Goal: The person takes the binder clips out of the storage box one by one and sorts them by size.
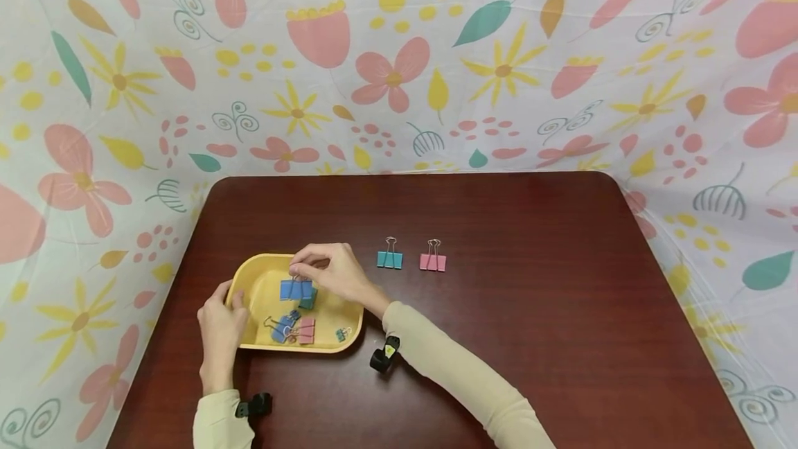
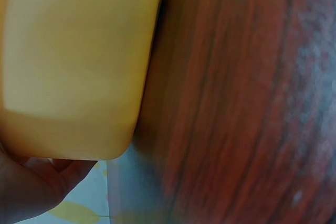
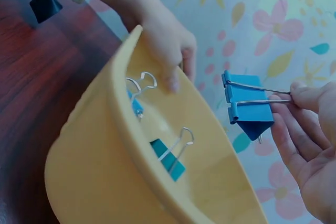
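Note:
My left hand (image 1: 221,328) grips the left end of a yellow plastic bin (image 1: 257,296), thumb over the rim and fingers outside. Above the bin, my right hand (image 1: 339,274) pinches a blue binder clip (image 3: 247,98) by its wire handles, between thumb and fingers. Inside the bin lie a teal binder clip (image 3: 177,169), a blue binder clip (image 1: 282,330), a pink binder clip (image 1: 306,331) and a small teal binder clip (image 1: 343,334). The left wrist view shows mostly the bin's outer wall (image 2: 79,66) and part of the left hand (image 2: 31,190).
A teal binder clip (image 1: 389,260) and a pink binder clip (image 1: 433,262) stand side by side on the dark wooden table (image 1: 530,310), right of the bin, handles pointing to the back. A flowered cloth (image 1: 399,26) hangs behind and around the table.

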Demonstrator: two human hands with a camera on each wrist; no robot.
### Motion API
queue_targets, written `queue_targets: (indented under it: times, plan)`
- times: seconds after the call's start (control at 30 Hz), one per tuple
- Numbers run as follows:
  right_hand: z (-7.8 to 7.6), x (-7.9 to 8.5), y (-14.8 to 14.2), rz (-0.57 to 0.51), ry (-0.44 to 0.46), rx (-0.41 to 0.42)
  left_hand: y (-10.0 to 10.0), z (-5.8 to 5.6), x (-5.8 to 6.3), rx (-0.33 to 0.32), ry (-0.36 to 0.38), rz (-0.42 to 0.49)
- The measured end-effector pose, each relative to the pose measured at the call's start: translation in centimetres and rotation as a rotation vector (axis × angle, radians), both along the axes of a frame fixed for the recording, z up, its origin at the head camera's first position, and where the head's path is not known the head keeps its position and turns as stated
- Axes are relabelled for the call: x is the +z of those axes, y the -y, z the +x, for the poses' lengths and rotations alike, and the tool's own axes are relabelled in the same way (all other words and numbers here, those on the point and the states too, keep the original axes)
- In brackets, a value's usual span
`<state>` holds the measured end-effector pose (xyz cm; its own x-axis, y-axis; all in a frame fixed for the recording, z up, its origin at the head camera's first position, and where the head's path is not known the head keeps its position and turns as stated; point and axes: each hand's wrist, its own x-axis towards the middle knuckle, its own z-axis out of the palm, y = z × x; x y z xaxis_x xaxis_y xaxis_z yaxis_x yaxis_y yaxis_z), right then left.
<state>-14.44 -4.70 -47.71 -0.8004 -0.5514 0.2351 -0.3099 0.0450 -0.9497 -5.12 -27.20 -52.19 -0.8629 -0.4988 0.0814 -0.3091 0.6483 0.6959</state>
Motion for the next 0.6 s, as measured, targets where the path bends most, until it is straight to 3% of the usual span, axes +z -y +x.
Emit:
queue_targets:
  times: [0.6]
  plan:
    - [0.0, 0.4, -3.0, -0.061, -0.041, -0.055, 0.0, 0.1, -0.1, -0.002, 0.010, 0.010]
